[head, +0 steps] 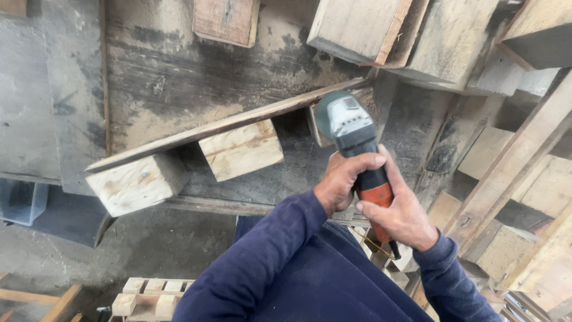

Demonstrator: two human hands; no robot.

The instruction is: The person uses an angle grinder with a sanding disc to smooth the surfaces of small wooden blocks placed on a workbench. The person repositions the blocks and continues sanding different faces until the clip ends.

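The table (155,77) under you is worn, dusty and crowded, with loose timber offcuts (453,42) stacked along its far edge and right side. Any of those could slide into your work if the surface shakes, so watch them.

The long board (232,124) lies across the table, tilted toward you, with two pale wood blocks (241,149) fixed beneath it. I see no clamp on it. If the tool bites, the board could kick or swing, since nothing visible holds it down.

The grinder (353,134) has its grey head pressed at the right end of the board, right beside a third block that is mostly hidden. The disc itself is out of sight, so I cannot tell how deep it sits. A snag on a nail or knot there could throw the tool back at you.

Your left hand (342,179) is clenched around the black neck of the grinder, and your right hand (402,214) grips the orange rear handle. Your bare fingers sit close to the head, and your loose blue sleeves (262,262) hang near it too.
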